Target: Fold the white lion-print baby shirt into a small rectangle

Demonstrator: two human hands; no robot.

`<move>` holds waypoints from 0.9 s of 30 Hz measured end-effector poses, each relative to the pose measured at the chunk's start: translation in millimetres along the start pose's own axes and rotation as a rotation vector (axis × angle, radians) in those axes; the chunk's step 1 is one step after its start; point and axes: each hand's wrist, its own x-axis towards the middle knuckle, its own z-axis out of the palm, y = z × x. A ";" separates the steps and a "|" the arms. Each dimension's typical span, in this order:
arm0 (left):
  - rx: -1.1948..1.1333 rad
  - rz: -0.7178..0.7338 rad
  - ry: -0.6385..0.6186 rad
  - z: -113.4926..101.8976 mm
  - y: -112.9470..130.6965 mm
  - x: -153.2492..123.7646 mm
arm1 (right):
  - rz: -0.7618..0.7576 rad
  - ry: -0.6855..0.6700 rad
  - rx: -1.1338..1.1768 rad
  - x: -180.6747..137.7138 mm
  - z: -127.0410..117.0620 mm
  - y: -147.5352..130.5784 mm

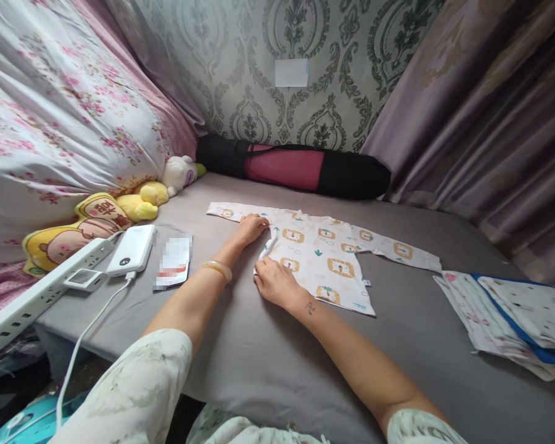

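A small white shirt (326, 256) with a yellow animal print lies flat on the grey bed sheet (268, 345), its sleeves spread left and right. My left hand (252, 227) rests on the shirt near the left shoulder, fingers curled onto the cloth. My right hand (272, 280) pinches the shirt's lower left edge, where the fabric is lifted into a small fold. A pale bangle (218, 267) sits on my left wrist.
A stack of folded printed clothes (513, 320) lies at the right. A white power bank (133, 248), a power strip (41, 290) and a card (173, 262) are at the left, beside plush toys (120, 209). A black and pink roll (296, 166) lies against the wall.
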 end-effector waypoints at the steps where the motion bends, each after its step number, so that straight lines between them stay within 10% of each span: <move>1: 0.007 0.000 -0.003 -0.3 -0.1 1.2 | 0.003 0.002 -0.006 0.6 0.7 0.8; 18: 0.105 -0.200 0.033 -1.2 23.5 9.2 | -0.128 -0.096 0.347 1.3 -18.9 22.1; 24: -0.004 0.164 -0.089 23.6 72.1 -9.0 | 0.378 0.201 0.136 2.3 -37.4 86.3; 27: 0.026 0.087 -0.130 34.9 85.2 -19.1 | 0.559 0.295 -0.029 -3.3 -25.6 119.6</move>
